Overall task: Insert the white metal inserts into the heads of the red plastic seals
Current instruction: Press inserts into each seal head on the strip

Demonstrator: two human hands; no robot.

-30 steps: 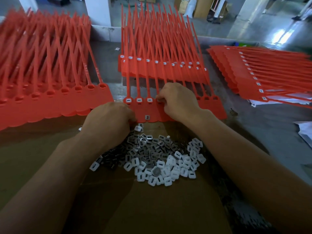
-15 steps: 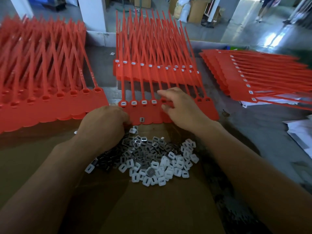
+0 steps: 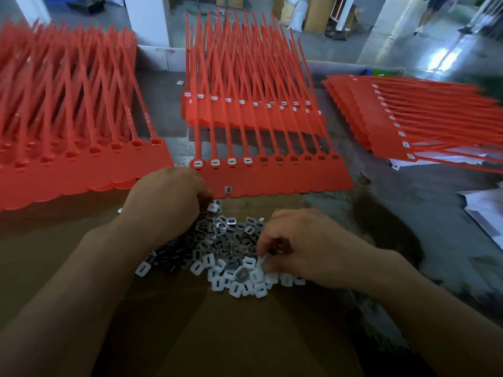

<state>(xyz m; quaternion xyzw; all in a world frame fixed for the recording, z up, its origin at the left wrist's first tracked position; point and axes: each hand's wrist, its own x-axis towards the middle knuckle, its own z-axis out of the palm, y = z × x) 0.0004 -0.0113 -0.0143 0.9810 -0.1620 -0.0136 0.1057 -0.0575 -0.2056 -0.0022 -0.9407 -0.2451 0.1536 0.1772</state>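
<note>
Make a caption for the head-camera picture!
Right hand reaches into the white inserts; left hand rests by the red seals, four heads filled.

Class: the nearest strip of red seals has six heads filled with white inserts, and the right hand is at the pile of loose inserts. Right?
No. The head view shows four heads filled, not six, on the nearest strip of red seals; the right hand is at the pile of loose inserts.

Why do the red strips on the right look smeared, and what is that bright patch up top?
Head view: motion blur streaks the right stack of red seals and softens the left stack; the bright patch is light glaring off the floor; the pile of inserts looks sharper.
</note>
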